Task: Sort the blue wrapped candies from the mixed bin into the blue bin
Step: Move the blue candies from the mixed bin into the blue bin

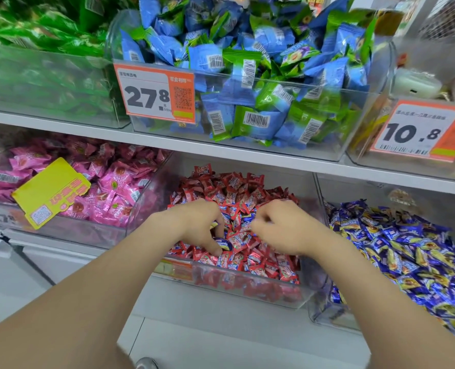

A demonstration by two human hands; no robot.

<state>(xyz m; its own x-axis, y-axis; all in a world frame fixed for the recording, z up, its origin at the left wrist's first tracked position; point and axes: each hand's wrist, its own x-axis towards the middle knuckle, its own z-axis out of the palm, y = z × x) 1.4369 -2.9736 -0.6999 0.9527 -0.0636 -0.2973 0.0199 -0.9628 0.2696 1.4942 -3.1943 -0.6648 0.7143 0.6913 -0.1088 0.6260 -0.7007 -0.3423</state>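
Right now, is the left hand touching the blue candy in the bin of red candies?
Touching. The head view shows the left hand pinching the blue candy between thumb and fingers, with no gap visible.

Pink candies [109,187], orange price tag [154,93]

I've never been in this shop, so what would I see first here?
Two bare hands dig in the middle bin of red candies: the left hand pinches a blue candy, and the right hand is blurred. To the right lies a heap of blue and yellow candies, and above, a big orange price tag reading 27.8 stands in front of blue and green packets.
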